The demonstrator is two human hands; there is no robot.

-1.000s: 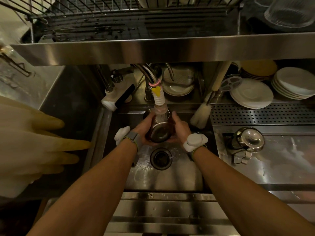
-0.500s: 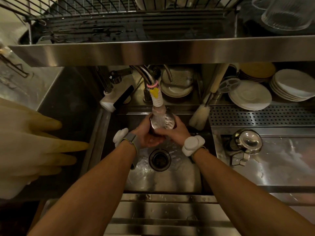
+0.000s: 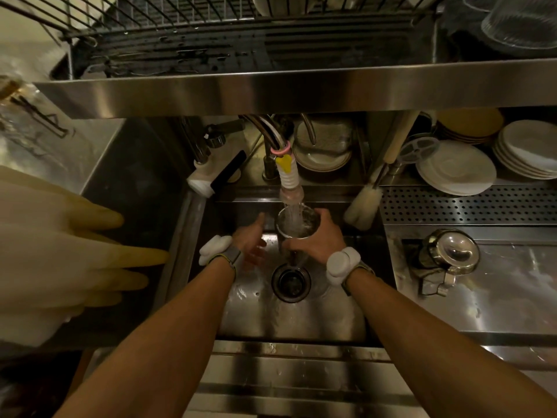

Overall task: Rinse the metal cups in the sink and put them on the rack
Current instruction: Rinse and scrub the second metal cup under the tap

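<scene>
Right hand clasps metal cup; left hand relaxed.

From where I stand, no text, label, brand, number or sign can be read on anything here.
</scene>
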